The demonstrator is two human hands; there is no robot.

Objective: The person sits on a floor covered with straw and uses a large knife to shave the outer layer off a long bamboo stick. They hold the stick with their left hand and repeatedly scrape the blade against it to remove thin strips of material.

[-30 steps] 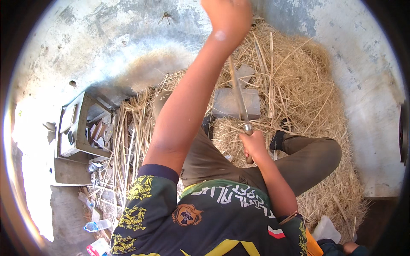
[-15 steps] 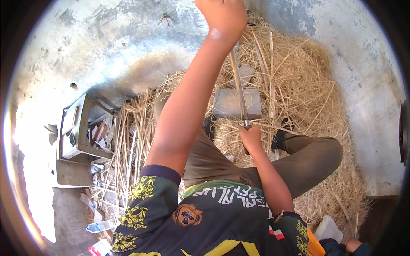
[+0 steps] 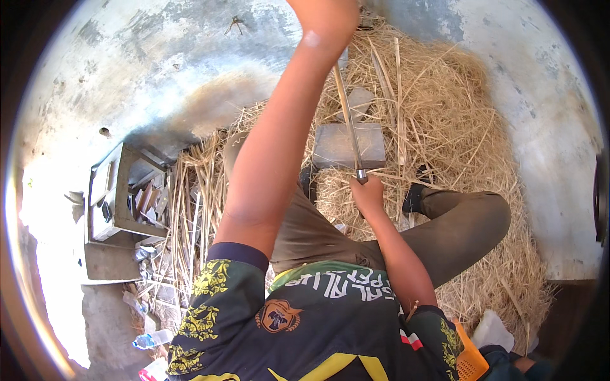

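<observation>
My right hand (image 3: 368, 195) is closed around the handle of a long, narrow-bladed knife (image 3: 355, 145) with a metal collar. The blade points away from me, tilting a little left, and passes over a grey rectangular block (image 3: 330, 147). A tan edge shows along the blade; whether this is a thin strip lying against it, I cannot tell. My left arm stretches far forward, and my left hand (image 3: 327, 18) is cut off by the top edge, its fingers out of sight. The blade's far end runs up beside the left wrist, partly hidden there.
Heaped straw-like shavings (image 3: 454, 120) surround my folded legs. Long split strips (image 3: 184, 203) lie on the left by an open-sided cabinet (image 3: 121, 197). A plastic bottle (image 3: 152, 339) lies at lower left, an orange perforated container (image 3: 470, 359) at lower right. A weathered wall (image 3: 171, 57) curves behind.
The whole view has shifted slightly, so everything appears a little higher and further left. The right hand keeps its hold on the knife, and both arms keep nearly the same pose.
</observation>
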